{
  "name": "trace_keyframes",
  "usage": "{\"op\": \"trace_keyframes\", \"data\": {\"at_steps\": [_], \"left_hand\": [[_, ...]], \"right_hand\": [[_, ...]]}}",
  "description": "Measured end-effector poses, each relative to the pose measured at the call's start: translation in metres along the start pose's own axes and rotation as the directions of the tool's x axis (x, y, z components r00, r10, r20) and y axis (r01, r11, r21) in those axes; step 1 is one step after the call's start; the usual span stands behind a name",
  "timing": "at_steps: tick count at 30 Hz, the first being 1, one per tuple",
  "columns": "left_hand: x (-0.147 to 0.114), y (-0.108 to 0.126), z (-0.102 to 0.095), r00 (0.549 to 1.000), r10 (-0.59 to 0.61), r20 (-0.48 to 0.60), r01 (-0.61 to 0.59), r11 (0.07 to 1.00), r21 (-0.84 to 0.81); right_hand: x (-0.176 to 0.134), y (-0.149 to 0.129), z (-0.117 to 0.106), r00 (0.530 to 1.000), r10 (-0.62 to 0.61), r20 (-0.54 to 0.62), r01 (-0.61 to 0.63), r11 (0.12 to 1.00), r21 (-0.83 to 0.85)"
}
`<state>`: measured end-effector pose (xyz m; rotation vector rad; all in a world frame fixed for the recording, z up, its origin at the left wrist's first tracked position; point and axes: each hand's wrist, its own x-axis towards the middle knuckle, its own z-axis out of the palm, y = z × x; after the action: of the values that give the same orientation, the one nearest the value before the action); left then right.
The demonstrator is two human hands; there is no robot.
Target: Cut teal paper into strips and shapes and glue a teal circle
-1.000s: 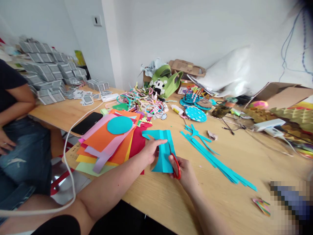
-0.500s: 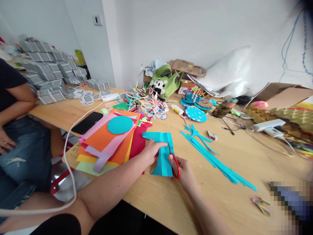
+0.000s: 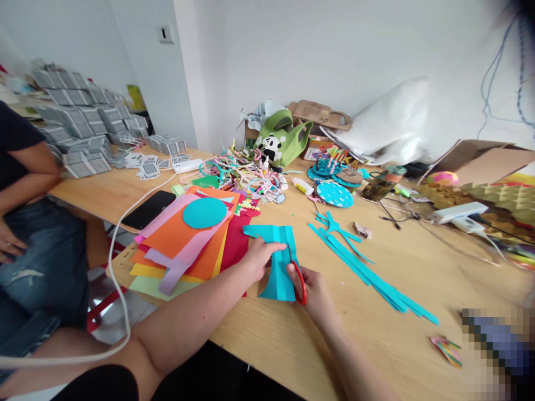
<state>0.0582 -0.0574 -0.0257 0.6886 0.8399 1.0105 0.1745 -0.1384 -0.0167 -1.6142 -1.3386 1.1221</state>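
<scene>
A creased piece of turquoise paper (image 3: 281, 281) lies between my hands, with a curved cut-out along its left side. My left hand (image 3: 262, 257) grips its left part, forefinger stretched across the sheet and the other fingers partly hidden. My right hand (image 3: 313, 289) is closed on red-handled scissors (image 3: 300, 283); their blades run up along the paper's right side. Right of the sheet are several cut turquoise strips (image 3: 368, 273). On my left, a turquoise paper circle (image 3: 204, 213) rests on a stack of coloured paper (image 3: 175, 239).
A black phone (image 3: 149, 210) and a white cable (image 3: 112, 262) are at the left, near a seated person (image 3: 29, 223). Pipe cleaners (image 3: 242, 172), a green panda bag (image 3: 276, 142) and a dotted disc (image 3: 335, 194) crowd the back. A power strip (image 3: 460, 213) lies at right.
Almost nothing differs. The scissor handles and my right hand have shifted very slightly; my left hand keeps its place on the paper.
</scene>
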Motion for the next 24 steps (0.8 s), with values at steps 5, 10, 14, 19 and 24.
{"op": "trace_keyframes", "data": {"at_steps": [5, 10, 14, 19, 24], "left_hand": [[-0.0016, 0.0015, 0.0012, 1.000, 0.011, 0.001, -0.011, 1.000, -0.004], [-0.0010, 0.0033, 0.0010, 0.996, -0.080, -0.024, 0.079, 0.995, -0.055], [0.0006, 0.0046, -0.0006, 0.995, -0.091, -0.045, 0.088, 0.994, -0.059], [-0.0005, 0.0040, 0.0011, 0.996, 0.008, -0.088, -0.010, 1.000, -0.028], [0.0000, -0.0003, 0.0018, 0.998, 0.008, -0.059, -0.009, 1.000, -0.014]], "right_hand": [[-0.0011, -0.0032, -0.0008, 1.000, 0.031, -0.003, -0.031, 0.999, -0.009], [-0.0019, -0.0049, -0.0012, 0.998, 0.050, 0.031, -0.050, 0.999, 0.020], [-0.0033, -0.0049, -0.0003, 0.997, 0.052, 0.059, -0.054, 0.998, 0.032], [-0.0021, -0.0019, 0.0012, 0.999, 0.027, 0.039, -0.029, 0.998, 0.057], [-0.0009, 0.0003, 0.0012, 0.999, 0.022, 0.029, -0.024, 0.997, 0.077]]}}
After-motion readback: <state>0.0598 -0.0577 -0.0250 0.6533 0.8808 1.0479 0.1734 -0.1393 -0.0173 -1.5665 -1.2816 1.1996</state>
